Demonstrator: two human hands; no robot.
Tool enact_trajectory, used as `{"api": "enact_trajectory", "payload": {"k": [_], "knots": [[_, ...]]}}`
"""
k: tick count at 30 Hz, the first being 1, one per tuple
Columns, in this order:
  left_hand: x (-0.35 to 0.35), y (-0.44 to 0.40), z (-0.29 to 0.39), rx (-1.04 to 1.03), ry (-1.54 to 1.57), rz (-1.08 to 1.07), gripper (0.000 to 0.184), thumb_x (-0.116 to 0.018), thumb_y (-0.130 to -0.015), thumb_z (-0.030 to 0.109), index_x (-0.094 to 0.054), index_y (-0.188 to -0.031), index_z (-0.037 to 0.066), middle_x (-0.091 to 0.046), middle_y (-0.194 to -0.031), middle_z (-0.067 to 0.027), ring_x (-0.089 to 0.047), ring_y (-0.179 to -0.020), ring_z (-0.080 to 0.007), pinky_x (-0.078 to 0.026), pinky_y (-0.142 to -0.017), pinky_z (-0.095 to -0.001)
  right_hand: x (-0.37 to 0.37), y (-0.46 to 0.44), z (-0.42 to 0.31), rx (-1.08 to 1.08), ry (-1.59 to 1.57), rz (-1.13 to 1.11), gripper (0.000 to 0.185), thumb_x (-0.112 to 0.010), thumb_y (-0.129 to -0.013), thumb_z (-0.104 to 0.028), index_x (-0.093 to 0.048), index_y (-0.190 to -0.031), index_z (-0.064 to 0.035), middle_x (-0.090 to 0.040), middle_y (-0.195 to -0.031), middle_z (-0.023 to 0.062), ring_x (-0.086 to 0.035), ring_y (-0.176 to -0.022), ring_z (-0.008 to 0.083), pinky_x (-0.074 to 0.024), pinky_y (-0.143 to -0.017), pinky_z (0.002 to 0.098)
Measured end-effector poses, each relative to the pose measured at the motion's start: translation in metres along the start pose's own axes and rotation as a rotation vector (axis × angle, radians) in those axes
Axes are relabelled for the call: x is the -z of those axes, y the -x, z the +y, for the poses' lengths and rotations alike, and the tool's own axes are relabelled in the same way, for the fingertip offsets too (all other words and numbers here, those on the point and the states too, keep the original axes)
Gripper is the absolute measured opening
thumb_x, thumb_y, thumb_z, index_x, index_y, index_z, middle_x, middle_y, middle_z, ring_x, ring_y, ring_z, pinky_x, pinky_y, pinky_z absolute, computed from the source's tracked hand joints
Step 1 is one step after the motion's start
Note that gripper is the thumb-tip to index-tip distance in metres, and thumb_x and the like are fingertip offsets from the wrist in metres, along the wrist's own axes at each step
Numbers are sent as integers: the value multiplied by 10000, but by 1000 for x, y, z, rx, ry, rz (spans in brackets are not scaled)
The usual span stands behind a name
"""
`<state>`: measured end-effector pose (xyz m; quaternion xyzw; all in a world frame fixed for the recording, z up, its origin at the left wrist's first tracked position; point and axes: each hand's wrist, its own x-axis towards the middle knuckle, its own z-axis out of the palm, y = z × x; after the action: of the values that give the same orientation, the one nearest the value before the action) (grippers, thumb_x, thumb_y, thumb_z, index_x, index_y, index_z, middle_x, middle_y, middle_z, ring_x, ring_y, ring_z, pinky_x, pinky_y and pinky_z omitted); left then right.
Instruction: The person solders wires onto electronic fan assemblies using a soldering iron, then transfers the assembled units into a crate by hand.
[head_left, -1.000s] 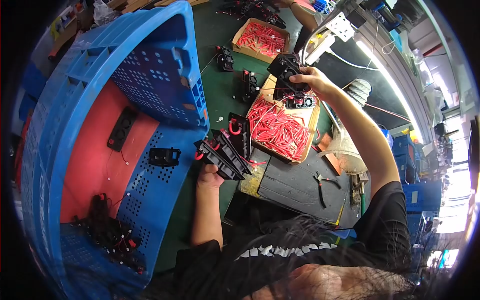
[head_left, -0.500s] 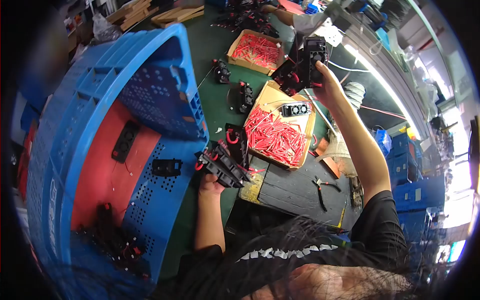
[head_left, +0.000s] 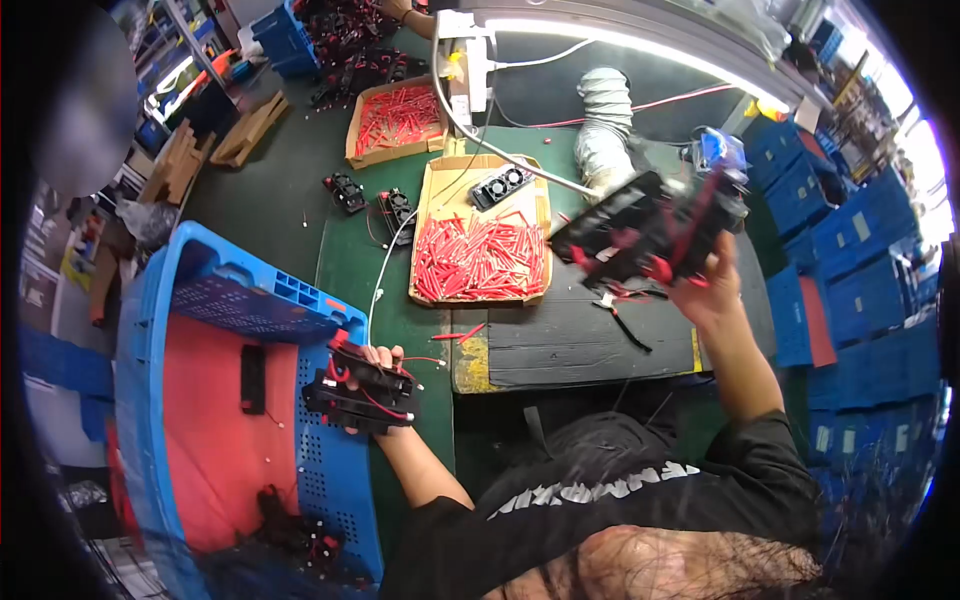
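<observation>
My left hand (head_left: 388, 362) is closed around black fan units (head_left: 360, 398) with red wires, at the inner edge of the blue crate (head_left: 345, 312). My right hand (head_left: 712, 298) grips several black fan units (head_left: 650, 232), raised above the right of the bench; they are blurred, so their number is unclear. Inside the crate, one black fan unit (head_left: 253, 380) lies on the red lining, and more dark units (head_left: 290, 530) are heaped at the near end. A fan unit (head_left: 500, 187) rests in the cardboard tray (head_left: 440, 185) with many red tubes (head_left: 480, 258).
Behind stands a second cardboard tray (head_left: 352, 140) of red tubes. Two loose fan units (head_left: 345, 192) sit left of the near tray. Pliers (head_left: 628, 325) lie on the black mat (head_left: 560, 350). A flexible grey duct (head_left: 605, 120) stands behind. Another person's arm (head_left: 408, 14) shows at the top.
The view has turned. My right hand, with its fan units, has moved from beyond the near tray to its right side. My left hand's units now overlap the crate's edge.
</observation>
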<state>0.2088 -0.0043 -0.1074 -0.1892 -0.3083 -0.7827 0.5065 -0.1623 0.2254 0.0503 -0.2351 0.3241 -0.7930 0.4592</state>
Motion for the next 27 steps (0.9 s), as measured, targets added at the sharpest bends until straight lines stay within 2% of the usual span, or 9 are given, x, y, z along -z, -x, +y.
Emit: {"api": "enact_trajectory", "payload": {"k": [2,3,4,5,7,17,18,23,27], "knots": [[-18,-7,8,-39,-167,136,656,-891,-544,538,-585,-1021,206,-541,-1047,-82,-542,-996,-279,-309,-1049,-496,32,41,-27,84,-121,-25,785,-632,-838,-584,-429,-1420,-97,-510,-1395,85,-453,-1311,309,-334,-1115,493],[-10,-9,16,-14,-172,-72,837,-897,-574,457,-545,-1287,198,-486,-1259,-98,-464,-1158,-300,-245,-1111,-532,52,65,-39,143,-158,47,794,-650,-824,-584,-430,-1420,-108,-508,-1394,77,-443,-1317,310,-325,-1119,504],[-17,-4,29,8,-181,-85,837,-897,-574,457,-545,-1287,198,-486,-1259,-98,-464,-1158,-300,-245,-1111,-532,70,87,-50,203,-191,119,802,-667,-811,-585,-432,-1420,-119,-507,-1393,70,-434,-1322,310,-316,-1124,514],[-32,13,49,43,-296,383,908,-878,-613,436,-452,-1380,200,-410,-1381,-111,-389,-1267,-329,-249,-1118,-558,80,104,-61,276,-193,184,796,-692,-801,-562,-432,-1422,-138,-502,-1397,61,-424,-1328,308,-312,-1124,529],[-41,39,79,10,-515,401,945,-808,-715,398,-314,-1496,203,-280,-1543,-107,-265,-1411,-356,-265,-1121,-595,106,137,-81,403,-237,267,793,-732,-787,-516,-425,-1431,-169,-489,-1409,63,-409,-1334,319,-297,-1134,547],[-89,58,9,176,-705,550,934,-807,-717,390,-324,-1490,189,-306,-1528,-111,-318,-1369,-359,-306,-1088,-593,202,282,-137,850,-326,648,819,-740,-808,-384,-345,-1483,-139,-316,-1536,155,-260,-1419,403,-156,-1175,598],[-88,51,-9,231,-687,537,932,-807,-717,389,-325,-1490,188,-309,-1527,-111,-324,-1365,-359,-310,-1085,-592,208,288,-138,922,-303,816,756,-704,-828,-466,-409,-1445,-145,-407,-1495,85,-329,-1397,333,-185,-1175,585],[-94,29,-97,485,-617,438,927,-807,-718,385,-330,-1486,181,-321,-1519,-113,-350,-1344,-361,-331,-1068,-591,283,337,-140,1229,-375,1148,626,-709,-857,-383,-480,-1382,-130,-480,-1424,76,-402,-1343,301,-234,-1163,560],[-106,22,-151,629,-584,387,922,-806,-719,382,-334,-1484,176,-332,-1513,-115,-371,-1327,-362,-348,-1054,-590,404,383,-95,1134,-480,1364,606,-731,-847,-376,-505,-1351,-127,-537,-1349,54,-467,-1273,267,-297,-1125,529]]}}
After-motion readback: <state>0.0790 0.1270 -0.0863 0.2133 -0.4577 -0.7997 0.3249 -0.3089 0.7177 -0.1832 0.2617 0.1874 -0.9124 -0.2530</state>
